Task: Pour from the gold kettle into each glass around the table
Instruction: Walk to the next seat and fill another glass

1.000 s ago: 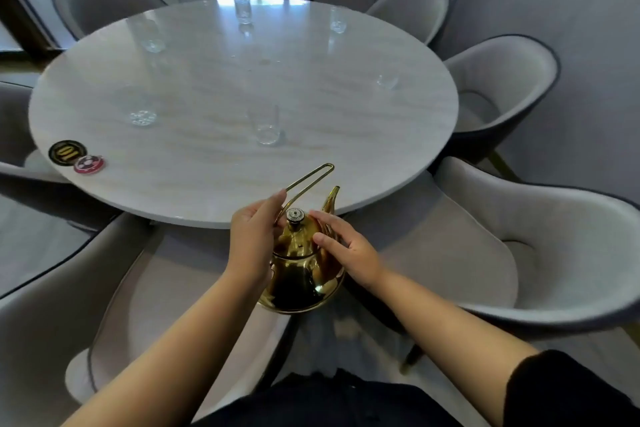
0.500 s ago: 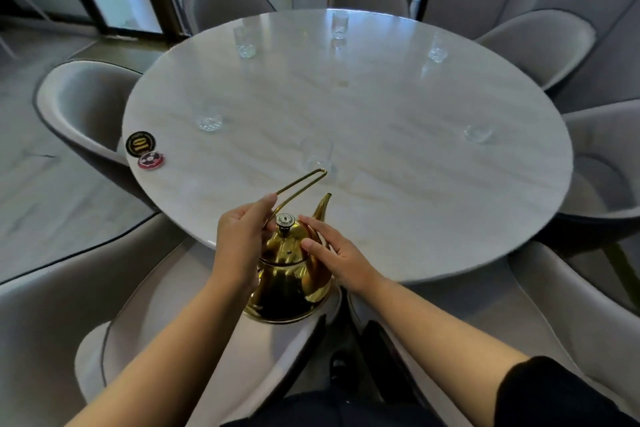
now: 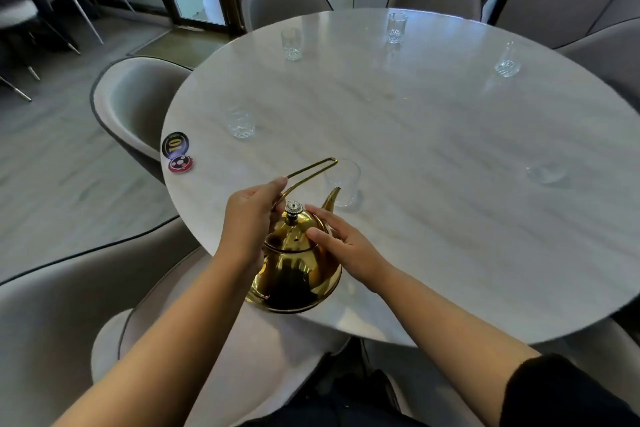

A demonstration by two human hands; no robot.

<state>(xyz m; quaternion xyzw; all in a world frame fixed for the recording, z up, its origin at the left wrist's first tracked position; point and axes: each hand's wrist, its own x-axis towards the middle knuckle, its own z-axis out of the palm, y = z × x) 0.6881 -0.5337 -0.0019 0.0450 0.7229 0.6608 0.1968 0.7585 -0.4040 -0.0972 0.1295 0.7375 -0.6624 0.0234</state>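
Polished gold kettle (image 3: 294,267) now nearer clear glass (image 3: 343,184); left hand (image 3: 249,215) grips wire handle, right hand (image 3: 349,246) flat on lid.

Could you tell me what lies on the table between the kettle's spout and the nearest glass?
Nothing: in the head view the spout points at the nearest glass, with only bare table between.

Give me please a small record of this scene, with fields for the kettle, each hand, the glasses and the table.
kettle: shiny gold metal kettle, upright, at near table edge
left hand: left hand grips the wire handle
right hand: right hand rests on the lid
glasses: six clear glasses; nearest glass just beyond the spout
table: round white marble table
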